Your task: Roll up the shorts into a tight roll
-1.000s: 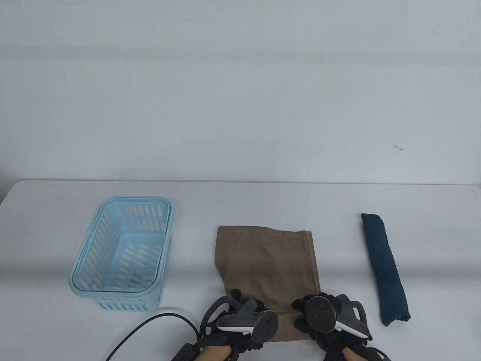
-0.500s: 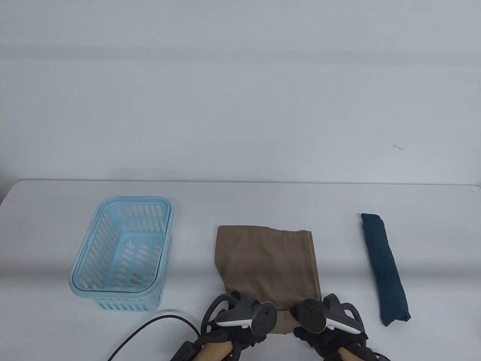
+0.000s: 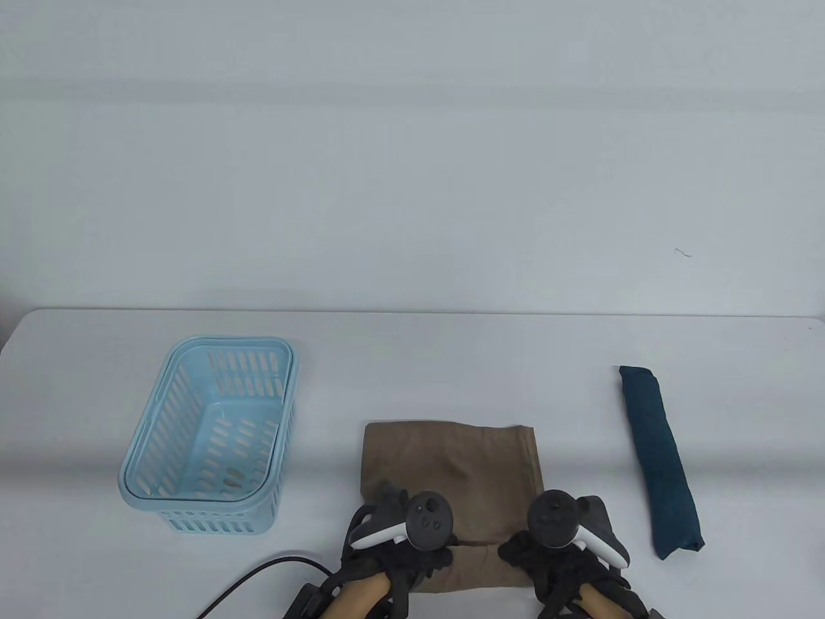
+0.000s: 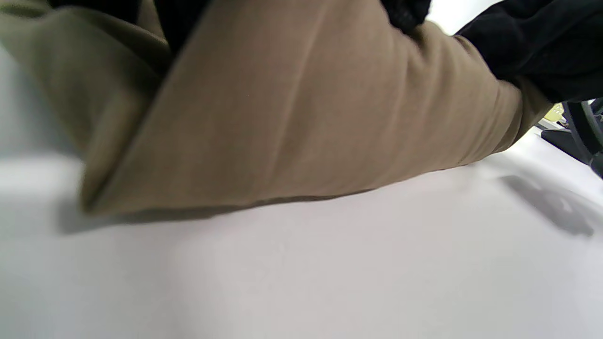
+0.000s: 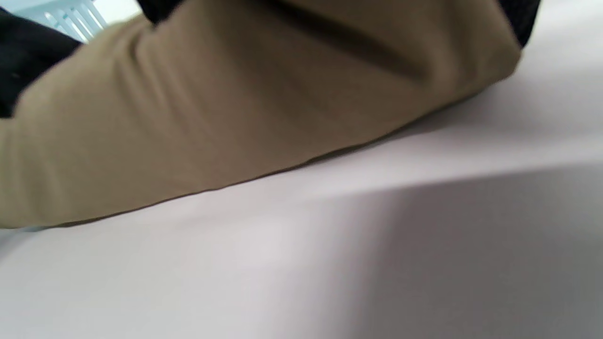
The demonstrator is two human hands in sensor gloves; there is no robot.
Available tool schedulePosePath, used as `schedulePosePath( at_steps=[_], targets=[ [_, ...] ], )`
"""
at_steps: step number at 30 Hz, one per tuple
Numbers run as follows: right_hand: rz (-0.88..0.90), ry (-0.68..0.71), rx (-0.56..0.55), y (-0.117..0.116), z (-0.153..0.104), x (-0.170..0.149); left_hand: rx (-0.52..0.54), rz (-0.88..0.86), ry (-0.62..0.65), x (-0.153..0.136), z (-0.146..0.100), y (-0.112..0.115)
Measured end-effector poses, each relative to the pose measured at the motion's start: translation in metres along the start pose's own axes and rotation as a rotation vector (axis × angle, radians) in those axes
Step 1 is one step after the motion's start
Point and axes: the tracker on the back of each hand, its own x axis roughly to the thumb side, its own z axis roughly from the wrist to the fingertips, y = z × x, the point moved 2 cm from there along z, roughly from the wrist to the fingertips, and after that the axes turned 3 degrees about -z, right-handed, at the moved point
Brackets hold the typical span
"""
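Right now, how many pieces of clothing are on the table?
2. The tan shorts lie near the front edge, both gloved hands holding their near end. A dark blue rolled garment lies to their right, untouched. The blue basket looks empty; nothing appears hidden.

A white table (image 3: 451, 361) carries four things. A light blue slatted basket (image 3: 209, 435) stands at the left. Tan shorts (image 3: 451, 464) lie near the front edge in the middle. A dark blue cloth roll (image 3: 660, 461) lies well apart on the right. A black cable (image 3: 258, 574) curves across the front left.
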Motion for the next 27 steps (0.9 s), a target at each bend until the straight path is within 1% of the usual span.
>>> schedulePosePath(
  at_steps=[3, 5, 7, 8, 9, 10, 11, 12, 14, 16, 17, 19, 20, 22, 24, 25, 27],
  targets=[
    [-0.035, -0.022, -0.031, 0.000, 0.000, 0.002, 0.043, 0.054, -0.001, 0.002, -0.003, -0.004],
    [-0.054, -0.046, -0.059, 0.000, 0.000, 0.003, 0.118, 0.126, 0.039, 0.011, -0.010, -0.016],
    [-0.062, -0.060, -0.076, 0.000, 0.000, 0.003, 0.148, 0.142, 0.075, 0.021, -0.017, -0.026],
    [-0.070, -0.065, -0.087, 0.000, 0.000, 0.004, 0.147, 0.143, 0.093, 0.026, -0.019, -0.028],
    [-0.076, -0.066, -0.101, 0.000, 0.000, 0.004, 0.119, 0.154, 0.089, 0.029, -0.019, -0.027],
    [-0.081, -0.057, -0.131, 0.001, -0.001, 0.005, 0.048, 0.182, 0.074, 0.030, -0.018, -0.022],
    [-0.086, -0.043, -0.167, 0.002, -0.002, 0.005, 0.009, 0.207, 0.061, 0.031, -0.017, -0.017],
    [-0.099, -0.022, -0.230, 0.006, -0.005, 0.005, 0.006, 0.246, 0.053, 0.031, -0.015, -0.013],
    [-0.142, 0.018, -0.316, 0.015, -0.009, 0.007, -0.001, 0.299, 0.046, 0.030, -0.011, -0.007],
    [-0.166, 0.097, -0.337, 0.023, -0.015, 0.010, -0.024, 0.316, 0.024, 0.029, -0.009, -0.003],
    [-0.157, 0.146, -0.329, 0.026, -0.018, 0.012, -0.024, 0.324, 0.021, 0.028, -0.008, -0.001],
    [-0.138, 0.217, -0.248, 0.025, -0.019, 0.016, -0.028, 0.335, 0.015, 0.027, -0.006, 0.003],
    [-0.145, 0.225, -0.175, 0.021, -0.019, 0.017, -0.040, 0.342, 0.011, 0.027, -0.005, 0.006],
    [-0.212, 0.210, -0.093, 0.013, -0.016, 0.018, -0.057, 0.359, 0.002, 0.027, -0.004, 0.010],
    [-0.336, 0.176, 0.016, -0.003, -0.010, 0.018, -0.071, 0.407, 0.001, 0.027, -0.002, 0.017],
    [-0.364, 0.167, 0.031, -0.007, -0.009, 0.018, -0.074, 0.424, 0.001, 0.027, -0.001, 0.019],
    [-0.395, 0.158, -0.001, -0.013, -0.006, 0.022, -0.080, 0.475, 0.006, 0.028, 0.001, 0.026]
  ],
)
